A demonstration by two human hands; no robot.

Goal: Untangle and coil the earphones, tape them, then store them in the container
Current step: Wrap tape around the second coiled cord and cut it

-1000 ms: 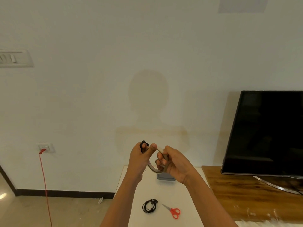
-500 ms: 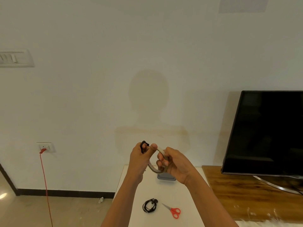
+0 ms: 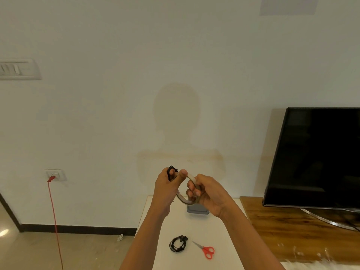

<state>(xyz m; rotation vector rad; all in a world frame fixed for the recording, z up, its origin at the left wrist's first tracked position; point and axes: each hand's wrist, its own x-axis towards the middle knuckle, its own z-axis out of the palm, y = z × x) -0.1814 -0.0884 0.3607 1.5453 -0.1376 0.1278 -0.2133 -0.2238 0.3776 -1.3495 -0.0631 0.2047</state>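
Both hands are raised above the white table (image 3: 229,238). My left hand (image 3: 165,188) grips a black coiled earphone (image 3: 172,170), whose top pokes out above the fingers, and its thumb touches the tape roll (image 3: 191,179). My right hand (image 3: 208,191) curls its fingers through and around the tape roll. A second coiled black earphone (image 3: 178,243) lies on the table below. Red-handled scissors (image 3: 206,250) lie just right of that coil. A grey container (image 3: 197,208) sits at the table's far edge, mostly hidden behind my hands.
A wooden cabinet (image 3: 292,225) adjoins the table on the right, carrying a black TV (image 3: 319,156). A red cable (image 3: 55,221) hangs from a wall socket at the left. Bare floor lies left of the table.
Both hands stay in nearly the same spot; my right hand's fingers have shifted slightly on the tape roll.
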